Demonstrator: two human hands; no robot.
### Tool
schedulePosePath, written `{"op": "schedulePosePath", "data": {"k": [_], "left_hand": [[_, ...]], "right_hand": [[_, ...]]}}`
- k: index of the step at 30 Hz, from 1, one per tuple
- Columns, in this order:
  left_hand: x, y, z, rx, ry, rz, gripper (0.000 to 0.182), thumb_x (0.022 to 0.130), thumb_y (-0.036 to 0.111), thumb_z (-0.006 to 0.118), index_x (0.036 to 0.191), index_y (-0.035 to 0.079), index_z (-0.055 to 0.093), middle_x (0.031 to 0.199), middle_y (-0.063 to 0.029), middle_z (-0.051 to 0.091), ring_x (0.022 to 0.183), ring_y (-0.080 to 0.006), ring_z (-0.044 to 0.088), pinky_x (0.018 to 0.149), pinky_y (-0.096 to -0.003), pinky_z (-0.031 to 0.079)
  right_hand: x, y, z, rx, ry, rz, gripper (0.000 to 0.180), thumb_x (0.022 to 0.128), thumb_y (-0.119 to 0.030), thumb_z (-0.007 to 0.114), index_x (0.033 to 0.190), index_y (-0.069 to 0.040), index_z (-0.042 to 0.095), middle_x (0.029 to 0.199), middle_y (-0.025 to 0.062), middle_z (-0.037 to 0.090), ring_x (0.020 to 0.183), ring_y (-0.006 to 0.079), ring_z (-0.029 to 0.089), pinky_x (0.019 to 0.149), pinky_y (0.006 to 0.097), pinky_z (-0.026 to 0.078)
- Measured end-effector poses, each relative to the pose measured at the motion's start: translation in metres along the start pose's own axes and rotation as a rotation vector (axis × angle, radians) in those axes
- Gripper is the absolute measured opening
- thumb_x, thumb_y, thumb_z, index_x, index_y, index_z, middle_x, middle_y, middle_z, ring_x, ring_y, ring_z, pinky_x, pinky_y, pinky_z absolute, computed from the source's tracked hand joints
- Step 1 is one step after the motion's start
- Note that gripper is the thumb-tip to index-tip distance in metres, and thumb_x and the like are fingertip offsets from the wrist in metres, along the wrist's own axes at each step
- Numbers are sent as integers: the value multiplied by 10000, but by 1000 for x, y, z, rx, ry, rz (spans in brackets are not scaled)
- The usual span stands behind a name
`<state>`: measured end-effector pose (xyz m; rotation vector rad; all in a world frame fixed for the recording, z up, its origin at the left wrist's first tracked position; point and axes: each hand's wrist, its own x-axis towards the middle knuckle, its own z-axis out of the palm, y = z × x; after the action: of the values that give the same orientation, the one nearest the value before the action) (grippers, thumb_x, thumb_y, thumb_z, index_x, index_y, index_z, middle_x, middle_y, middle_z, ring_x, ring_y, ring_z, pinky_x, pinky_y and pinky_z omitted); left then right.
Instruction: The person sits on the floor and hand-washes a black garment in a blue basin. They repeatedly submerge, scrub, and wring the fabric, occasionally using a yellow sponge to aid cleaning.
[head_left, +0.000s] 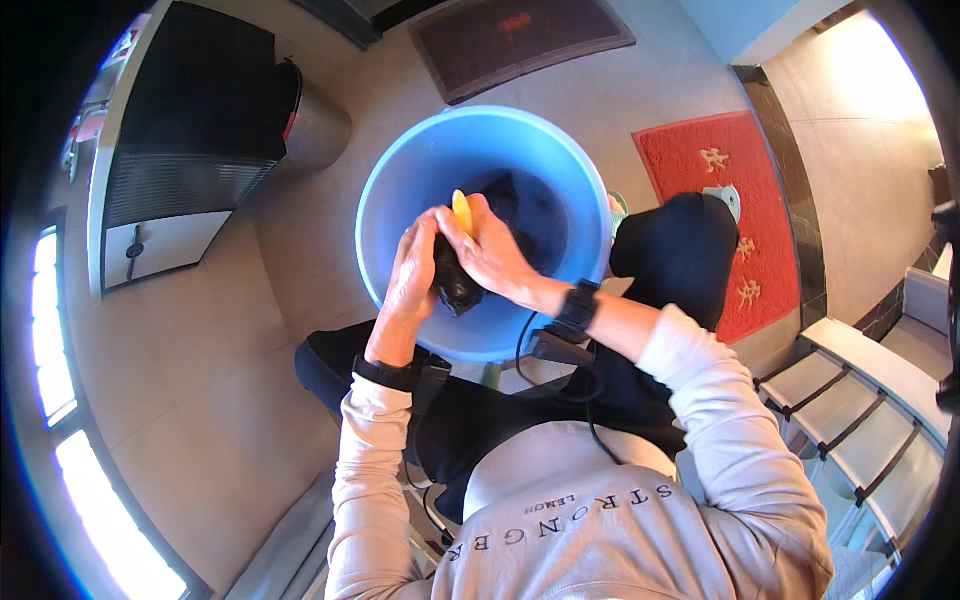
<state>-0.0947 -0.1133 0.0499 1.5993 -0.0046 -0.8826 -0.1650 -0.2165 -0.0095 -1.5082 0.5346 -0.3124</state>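
A large blue plastic bucket (390, 180) stands on the floor between the person's knees. Both hands meet over its opening. My left hand (412, 262) presses against the side of a dark, glossy object (456, 289), whose exact kind I cannot make out. My right hand (495, 247) lies across the top of that object, with a slim yellow item (462, 213) between its thumb and fingers. The fingers hide much of both items. More dark material (501, 191) shows inside the bucket beyond the hands, partly in shadow.
A red doormat (712, 157) lies to the right, with a white roll (724, 202) at the right knee. Ahead is a brown mat (517, 37). A black-fronted cabinet (195, 97) and a metal bin (319, 124) stand left. Black cables (525, 360) hang near the right wrist.
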Motion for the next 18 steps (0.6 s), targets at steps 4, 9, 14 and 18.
{"op": "schedulePosePath", "data": {"k": [4,9,14,18], "left_hand": [[-11,21,-5,-66,-25,-70,403,888,333,651,1158,40,585,1052,-72,620,952,-169,598,831,-285,491],[-34,42,-16,-13,7,-95,456,860,305,680,1202,33,551,1078,-80,614,968,-185,605,857,-284,486],[-37,39,-44,-60,-157,-64,388,850,235,679,1173,49,570,1007,-71,638,923,-178,619,859,-283,496],[-12,3,-64,-325,141,-100,386,922,345,602,1204,84,564,1091,-69,643,1008,-219,614,938,-344,471]], "right_hand": [[22,70,54,183,-43,310,720,968,-593,357,1124,99,477,1012,316,612,989,461,593,812,416,465],[35,149,68,328,-217,456,606,944,-477,475,1223,61,493,988,242,607,944,322,618,832,387,481],[30,121,63,23,-420,-262,312,803,-132,666,1058,26,581,919,182,655,881,325,654,790,381,512],[23,45,67,-101,17,365,338,787,-218,677,1008,15,571,871,258,661,867,402,667,746,475,532]]}}
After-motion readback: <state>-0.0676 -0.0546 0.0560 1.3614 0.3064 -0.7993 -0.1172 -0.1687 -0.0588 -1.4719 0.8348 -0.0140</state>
